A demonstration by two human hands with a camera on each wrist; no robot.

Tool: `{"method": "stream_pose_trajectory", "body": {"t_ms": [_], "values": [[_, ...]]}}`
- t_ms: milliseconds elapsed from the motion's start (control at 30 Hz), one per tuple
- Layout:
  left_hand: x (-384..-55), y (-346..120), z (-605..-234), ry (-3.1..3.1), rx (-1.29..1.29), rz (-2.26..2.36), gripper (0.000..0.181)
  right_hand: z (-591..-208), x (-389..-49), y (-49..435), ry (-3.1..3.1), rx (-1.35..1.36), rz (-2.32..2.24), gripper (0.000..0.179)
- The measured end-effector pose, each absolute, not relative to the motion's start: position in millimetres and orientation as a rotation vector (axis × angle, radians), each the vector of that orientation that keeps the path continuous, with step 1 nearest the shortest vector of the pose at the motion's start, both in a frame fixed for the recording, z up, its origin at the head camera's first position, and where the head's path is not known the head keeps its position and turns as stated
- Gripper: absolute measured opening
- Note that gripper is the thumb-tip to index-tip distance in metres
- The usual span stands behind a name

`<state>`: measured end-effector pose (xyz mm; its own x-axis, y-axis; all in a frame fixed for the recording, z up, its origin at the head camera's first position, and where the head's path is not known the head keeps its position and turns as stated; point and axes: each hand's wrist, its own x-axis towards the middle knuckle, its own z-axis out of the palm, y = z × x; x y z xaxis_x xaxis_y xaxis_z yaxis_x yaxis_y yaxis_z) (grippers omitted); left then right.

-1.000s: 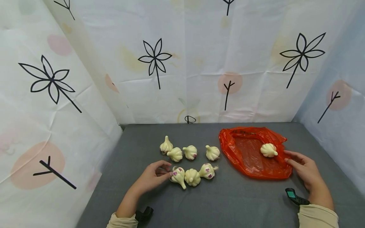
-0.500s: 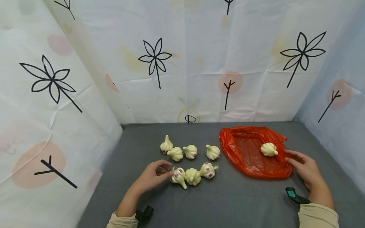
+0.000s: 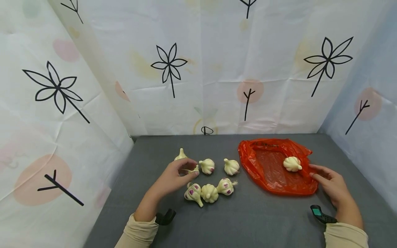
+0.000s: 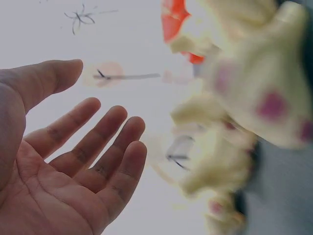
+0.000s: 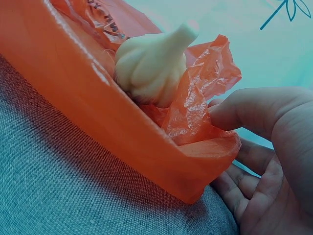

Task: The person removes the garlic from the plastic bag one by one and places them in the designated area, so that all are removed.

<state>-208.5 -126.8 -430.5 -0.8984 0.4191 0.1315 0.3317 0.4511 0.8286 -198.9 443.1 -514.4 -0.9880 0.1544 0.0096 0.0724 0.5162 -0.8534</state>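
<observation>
My left hand (image 3: 173, 177) hovers with loosely bent fingers at a pale garlic bulb (image 3: 193, 170), hiding most of it in the head view. Nothing lies between the thumb and fingers in the left wrist view, where a purple-marked garlic bulb (image 4: 264, 93) shows blurred at the right. On the right, my right hand (image 3: 333, 186) pinches the edge of a red plastic bag (image 5: 132, 142), thumb on the inner side and fingers outside. One garlic bulb (image 5: 151, 68) sits in the opened bag, near that thumb.
Behind the left hand a garlic bulb (image 3: 181, 154) is partly covered. Two more, a garlic bulb (image 3: 206, 166) and another bulb (image 3: 231, 167), stand to its right. A front row holds a purple-marked bulb (image 3: 193, 193), a pale bulb (image 3: 209, 193) and a third bulb (image 3: 226, 186). Patterned cloth (image 3: 217, 69) walls the grey table.
My left hand has left the purple-marked bulb in the front row and moved up and slightly right to the back row. The right hand and the bag have stayed in place.
</observation>
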Motion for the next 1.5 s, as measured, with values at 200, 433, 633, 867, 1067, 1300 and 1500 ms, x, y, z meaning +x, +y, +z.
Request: {"method": "stream_pose_trajectory", "body": {"t_ms": [200, 433, 633, 867, 1067, 1300, 1500], "values": [[-226, -89, -400, 2.54, 0.856, 1.438, 0.031, -515, -198, 445, -2.674, -0.222, 1.496, 0.049], [-241, -40, -369, 2.506, 1.105, 1.378, 0.03, -515, -198, 445, -2.661, -0.214, 1.507, 0.047], [-251, 2, -352, 2.457, 1.222, 1.367, 0.026, -516, -199, 444, -2.641, -0.203, 1.516, 0.044], [-258, 46, -347, 2.398, 1.313, 1.363, 0.022, -517, -200, 445, -2.651, -0.213, 1.511, 0.048], [-265, 77, -352, 2.386, 1.363, 1.325, 0.021, -518, -200, 445, -2.648, -0.21, 1.503, 0.049], [-269, 113, -369, 2.449, 1.371, 1.182, 0.026, -517, -200, 445, -2.63, -0.203, 1.52, 0.047], [-272, 141, -389, 2.487, 1.395, 1.061, 0.031, -517, -201, 443, -2.65, -0.224, 1.504, 0.051]]}}
